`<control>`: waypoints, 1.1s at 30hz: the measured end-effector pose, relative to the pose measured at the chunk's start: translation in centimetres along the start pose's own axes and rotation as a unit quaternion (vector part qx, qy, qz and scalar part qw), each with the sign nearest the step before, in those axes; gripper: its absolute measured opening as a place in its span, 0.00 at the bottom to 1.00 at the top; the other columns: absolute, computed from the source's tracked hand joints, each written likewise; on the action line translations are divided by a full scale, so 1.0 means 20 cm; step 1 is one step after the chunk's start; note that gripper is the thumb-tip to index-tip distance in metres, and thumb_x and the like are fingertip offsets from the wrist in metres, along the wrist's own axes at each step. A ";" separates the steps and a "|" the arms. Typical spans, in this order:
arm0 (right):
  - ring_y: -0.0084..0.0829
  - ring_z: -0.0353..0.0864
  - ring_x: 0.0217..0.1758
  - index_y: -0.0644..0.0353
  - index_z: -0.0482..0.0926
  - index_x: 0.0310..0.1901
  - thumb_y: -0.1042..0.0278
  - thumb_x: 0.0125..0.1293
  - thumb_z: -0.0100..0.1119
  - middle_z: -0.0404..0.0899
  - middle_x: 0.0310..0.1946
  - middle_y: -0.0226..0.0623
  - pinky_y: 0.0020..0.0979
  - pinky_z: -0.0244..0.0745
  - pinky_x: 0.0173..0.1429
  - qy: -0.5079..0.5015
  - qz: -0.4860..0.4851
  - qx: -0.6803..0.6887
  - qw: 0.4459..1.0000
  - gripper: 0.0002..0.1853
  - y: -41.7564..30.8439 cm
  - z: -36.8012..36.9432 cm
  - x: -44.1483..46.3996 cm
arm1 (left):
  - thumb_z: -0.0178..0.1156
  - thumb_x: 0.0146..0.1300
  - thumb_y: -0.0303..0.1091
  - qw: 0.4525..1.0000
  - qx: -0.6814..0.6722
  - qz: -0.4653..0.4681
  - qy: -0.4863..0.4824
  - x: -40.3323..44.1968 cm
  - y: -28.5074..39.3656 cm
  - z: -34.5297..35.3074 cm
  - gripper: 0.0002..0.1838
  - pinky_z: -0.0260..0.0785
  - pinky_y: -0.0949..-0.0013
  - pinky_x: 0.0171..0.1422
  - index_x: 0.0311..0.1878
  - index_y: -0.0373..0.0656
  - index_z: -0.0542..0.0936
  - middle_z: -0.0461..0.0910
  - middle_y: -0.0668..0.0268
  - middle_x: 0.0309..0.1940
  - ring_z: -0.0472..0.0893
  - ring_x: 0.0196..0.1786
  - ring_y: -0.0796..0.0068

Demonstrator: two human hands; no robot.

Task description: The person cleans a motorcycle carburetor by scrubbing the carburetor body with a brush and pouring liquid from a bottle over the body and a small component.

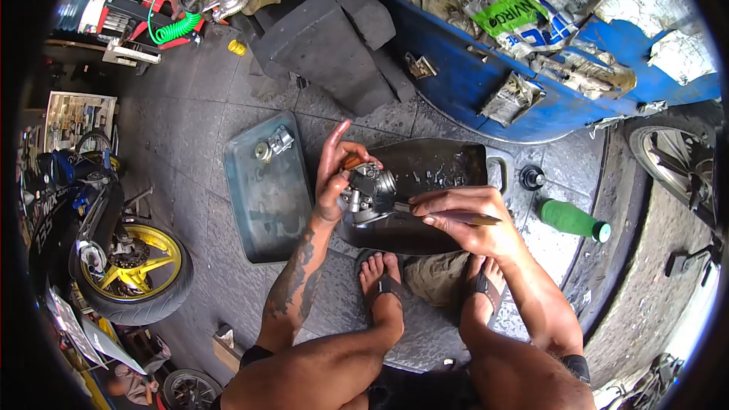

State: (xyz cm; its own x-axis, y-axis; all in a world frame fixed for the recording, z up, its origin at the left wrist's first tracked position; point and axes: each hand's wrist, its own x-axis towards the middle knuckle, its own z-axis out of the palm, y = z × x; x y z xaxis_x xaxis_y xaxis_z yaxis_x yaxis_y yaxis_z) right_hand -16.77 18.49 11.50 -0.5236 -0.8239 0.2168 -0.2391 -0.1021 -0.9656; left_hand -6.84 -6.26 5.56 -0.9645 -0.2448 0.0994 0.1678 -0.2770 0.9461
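The carburettor (370, 193) is held up in the air above the dark basin (425, 161), tilted, with its round open throat facing right. The left hand (335, 180) grips it from one side only, so it could slip and drop into the basin if the metal or skin is slick; the wet sheen below makes that plausible. The slim brush-like tool (478, 218) meets its lower right side, and too hard a push there might twist the casting in that grip or dislodge a small fitting.

The left hand is closed around the body, index finger raised clear, forearm rising from below. The right hand (477, 200) pinches the tool between thumb and fingers, wrist bent inward. The hands are apart, linked only through tool and part.

Left of the basin, a grey-blue tray (262, 193) holds small metal parts (275, 144); rightward stands or lies a green bottle (568, 217), which I cannot tell.
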 end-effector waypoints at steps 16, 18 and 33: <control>0.40 0.88 0.46 0.63 0.86 0.42 0.76 0.59 0.67 0.87 0.43 0.43 0.32 0.83 0.51 0.031 0.022 -0.017 0.999 0.09 0.07 -0.02 -0.05 | 0.54 0.61 0.52 0.991 -0.104 -0.021 0.086 -0.04 -0.01 0.00 0.46 0.76 0.56 0.57 0.78 0.41 0.52 0.73 0.58 0.48 0.81 0.50 0.56; 0.40 0.88 0.46 0.63 0.86 0.42 0.75 0.60 0.67 0.87 0.43 0.43 0.33 0.82 0.50 0.053 0.018 -0.003 0.998 0.08 -0.01 -0.02 -0.02 | 0.54 0.59 0.49 0.987 -0.128 -0.031 0.097 -0.04 -0.02 0.00 0.46 0.76 0.55 0.57 0.78 0.41 0.52 0.74 0.57 0.47 0.81 0.50 0.56; 0.40 0.88 0.44 0.64 0.85 0.42 0.77 0.62 0.64 0.87 0.42 0.42 0.34 0.83 0.50 -0.009 -0.028 -0.025 0.999 0.08 -0.03 0.00 0.04 | 0.58 0.60 0.48 0.996 -0.074 -0.004 0.039 -0.03 -0.01 0.01 0.48 0.76 0.55 0.57 0.78 0.41 0.48 0.72 0.59 0.47 0.81 0.50 0.57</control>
State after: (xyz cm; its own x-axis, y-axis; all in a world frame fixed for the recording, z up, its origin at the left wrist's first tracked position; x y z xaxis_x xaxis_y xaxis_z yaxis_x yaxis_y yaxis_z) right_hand -17.07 17.90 12.30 -0.4928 -0.8281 0.2673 -0.3084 -0.1211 -0.9435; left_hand -6.41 -5.84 5.37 -0.9480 -0.3124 0.0618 0.1936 -0.4115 0.8906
